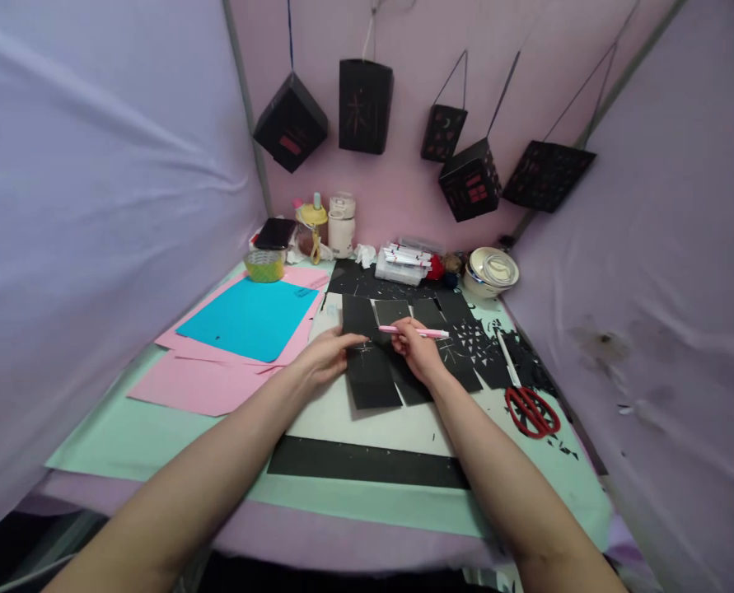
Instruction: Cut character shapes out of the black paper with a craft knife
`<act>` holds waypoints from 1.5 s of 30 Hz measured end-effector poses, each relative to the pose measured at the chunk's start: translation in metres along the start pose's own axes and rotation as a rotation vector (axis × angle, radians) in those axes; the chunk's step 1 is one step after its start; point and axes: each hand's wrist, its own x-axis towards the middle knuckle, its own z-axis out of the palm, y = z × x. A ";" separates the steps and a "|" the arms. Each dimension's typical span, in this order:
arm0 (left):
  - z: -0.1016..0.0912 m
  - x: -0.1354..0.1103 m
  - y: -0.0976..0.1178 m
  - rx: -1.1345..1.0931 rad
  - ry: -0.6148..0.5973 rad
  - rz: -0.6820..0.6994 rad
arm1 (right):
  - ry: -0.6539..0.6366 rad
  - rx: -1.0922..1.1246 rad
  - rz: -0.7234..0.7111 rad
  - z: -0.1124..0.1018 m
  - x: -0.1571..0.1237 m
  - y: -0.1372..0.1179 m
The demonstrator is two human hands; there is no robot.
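In the head view my left hand (326, 356) grips the left edge of a black card (372, 383). One finger lies over the card's face, close to some pale drawn lines. My right hand (414, 346) is closed around a slim pink pen-shaped tool (428, 333), held almost level, with its tip pointing left above the card. Whether that tip is a nib or a blade is too small to tell. The card has slits between its panels, and small triangles are cut in its right part. Beneath it lies a pale board (323, 416).
Red-handled scissors (532, 412), a white pen-like tool (507, 358) and black scraps lie at right. A blue sheet (252, 317) rests on pink paper (187, 383) at left. Behind are tape (264, 268), bottles, a clear box (400, 268) and bowls (490, 272). Black lanterns (367, 107) hang above.
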 end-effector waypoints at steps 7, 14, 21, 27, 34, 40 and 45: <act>-0.001 -0.006 -0.009 0.043 -0.169 -0.064 | 0.031 -0.026 -0.176 0.005 -0.013 -0.014; -0.015 -0.007 0.003 0.058 -0.252 0.087 | 0.194 -0.145 -0.368 0.025 -0.044 -0.021; -0.020 -0.006 0.009 0.064 -0.329 0.192 | 0.255 -0.415 -0.591 0.042 -0.064 0.005; -0.024 0.002 0.005 0.059 -0.313 0.239 | 0.225 -0.635 -0.751 0.039 -0.062 0.011; -0.026 -0.001 0.008 0.081 -0.324 0.289 | 0.193 -0.767 -0.861 0.042 -0.065 0.011; -0.027 0.001 0.008 0.083 -0.296 0.296 | 0.216 -0.789 -0.867 0.042 -0.064 0.011; -0.029 0.006 0.005 0.097 -0.267 0.280 | 0.216 -0.780 -0.862 0.043 -0.067 0.008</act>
